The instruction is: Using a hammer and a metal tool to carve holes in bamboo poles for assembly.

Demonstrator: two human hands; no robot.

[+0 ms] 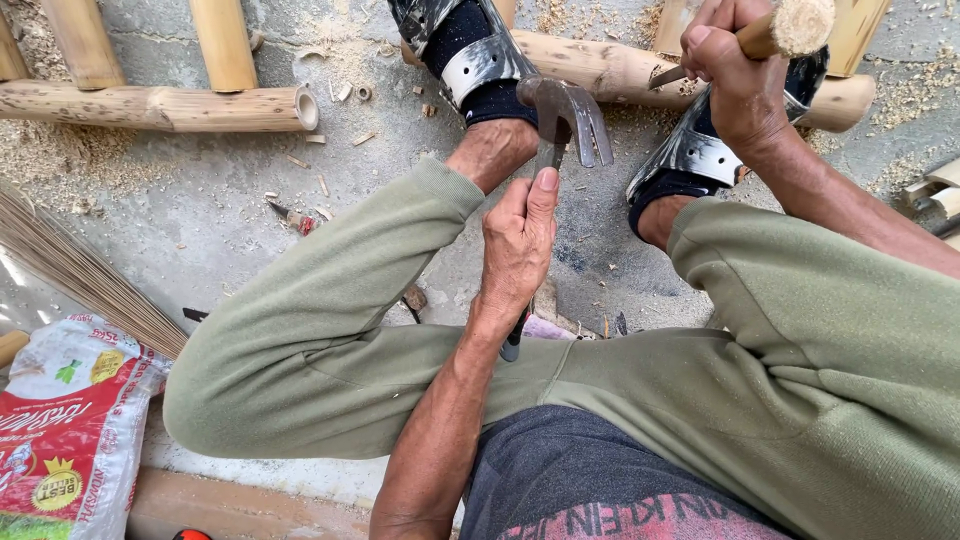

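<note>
The left hand (517, 243) is gripping the handle of a claw hammer (566, 118), fingers wrapped tight, thumb lying up the shaft; the steel head is hanging between the two sandalled feet, claw pointing right, with a little open gap on either side of it; the right hand (735, 75) is clamped on a wooden peg (790, 27) up at the top edge, and a thin blade (668, 76) is showing just beneath the fist; a bamboo pole (612, 68) is lying under both feet, across the frame; another bamboo pole (160, 107) is resting well off to the left; the concrete floor (220, 235) is carrying sawdust and chips all round; a broom (80, 275) and a printed sack (70, 430) are crowding the left edge.
</note>
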